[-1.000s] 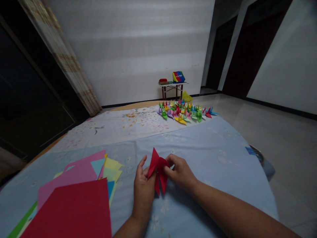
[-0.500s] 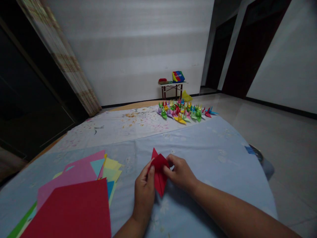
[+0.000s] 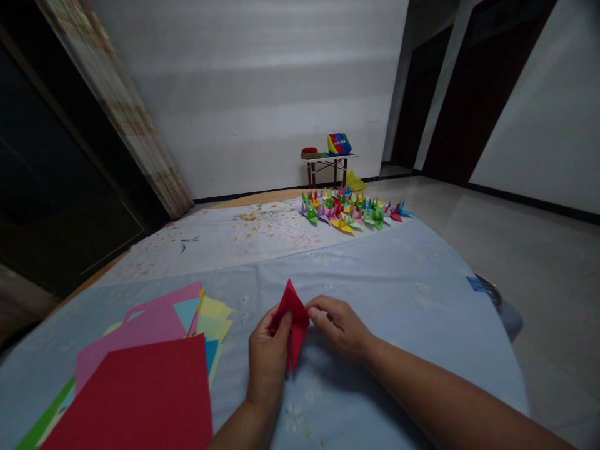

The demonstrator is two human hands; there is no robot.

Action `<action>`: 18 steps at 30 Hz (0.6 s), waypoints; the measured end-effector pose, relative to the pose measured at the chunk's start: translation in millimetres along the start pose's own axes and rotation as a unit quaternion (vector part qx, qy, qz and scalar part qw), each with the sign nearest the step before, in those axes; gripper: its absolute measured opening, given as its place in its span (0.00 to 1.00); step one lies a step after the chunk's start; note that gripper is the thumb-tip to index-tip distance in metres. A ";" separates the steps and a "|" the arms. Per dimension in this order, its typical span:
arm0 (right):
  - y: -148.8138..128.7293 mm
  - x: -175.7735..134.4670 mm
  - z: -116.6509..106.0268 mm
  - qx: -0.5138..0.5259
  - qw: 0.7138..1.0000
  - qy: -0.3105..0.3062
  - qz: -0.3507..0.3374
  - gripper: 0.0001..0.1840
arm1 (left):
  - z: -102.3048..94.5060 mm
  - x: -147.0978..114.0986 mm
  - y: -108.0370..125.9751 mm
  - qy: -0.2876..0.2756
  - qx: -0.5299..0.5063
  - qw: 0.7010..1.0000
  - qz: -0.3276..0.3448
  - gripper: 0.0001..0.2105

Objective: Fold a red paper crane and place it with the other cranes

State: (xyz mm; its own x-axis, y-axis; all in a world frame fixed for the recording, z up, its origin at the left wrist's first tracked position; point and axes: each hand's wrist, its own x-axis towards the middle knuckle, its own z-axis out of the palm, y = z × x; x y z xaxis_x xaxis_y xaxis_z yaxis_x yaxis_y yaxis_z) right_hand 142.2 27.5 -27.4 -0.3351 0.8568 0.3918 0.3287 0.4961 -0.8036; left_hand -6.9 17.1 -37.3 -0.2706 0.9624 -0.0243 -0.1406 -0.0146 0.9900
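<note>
A piece of red origami paper (image 3: 297, 322), folded into a narrow diamond with a split lower end, is held up over the table in front of me. My left hand (image 3: 269, 340) grips its left side, thumb across the front and fingers behind. At the right edge of the folded paper, my right hand (image 3: 335, 322) has its thumb and forefinger closed on the corner. To the left of my hands, a large red sheet (image 3: 135, 394) lies on top of a loose pile with pink paper (image 3: 135, 331) and pale yellow paper (image 3: 213, 317).
Many colourful folded paper cranes (image 3: 344, 215) stand close together at the table's far right. A blue floral tablecloth (image 3: 375, 275) covers the near part of the round table. Beyond it, a small folding table (image 3: 328, 157) carries a multicoloured box (image 3: 339, 144) against the wall.
The folded red paper has changed from a raised flap with a point behind it to one tall diamond. My right hand has shifted from its front to its right edge.
</note>
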 end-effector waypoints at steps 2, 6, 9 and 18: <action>4.0 1.4 -0.4 0.052 0.998 -0.002 0.020 0.17 | 0.0 0.9 -0.4 0.005 -0.009 1.000 -0.006 0.17; 10.4 3.0 3.2 0.146 0.985 -0.011 0.090 0.14 | -0.6 2.4 -3.7 -0.012 -0.031 0.999 -0.015 0.18; 12.7 2.9 6.7 0.190 0.974 -0.020 0.122 0.15 | -1.6 3.7 -7.0 -0.015 -0.037 0.999 -0.015 0.18; 11.4 3.3 4.6 0.181 0.977 -0.021 0.108 0.17 | 0.6 0.7 -6.1 -0.015 -0.019 0.999 -0.025 0.19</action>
State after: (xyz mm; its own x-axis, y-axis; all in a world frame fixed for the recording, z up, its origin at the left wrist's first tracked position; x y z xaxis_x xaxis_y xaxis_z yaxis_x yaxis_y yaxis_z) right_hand 140.7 35.4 -37.4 -0.3316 0.9257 0.1822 0.0653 0.2152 -0.9744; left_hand -5.6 18.0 -43.3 -0.2330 0.9701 -0.0679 -0.1892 0.0233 0.9817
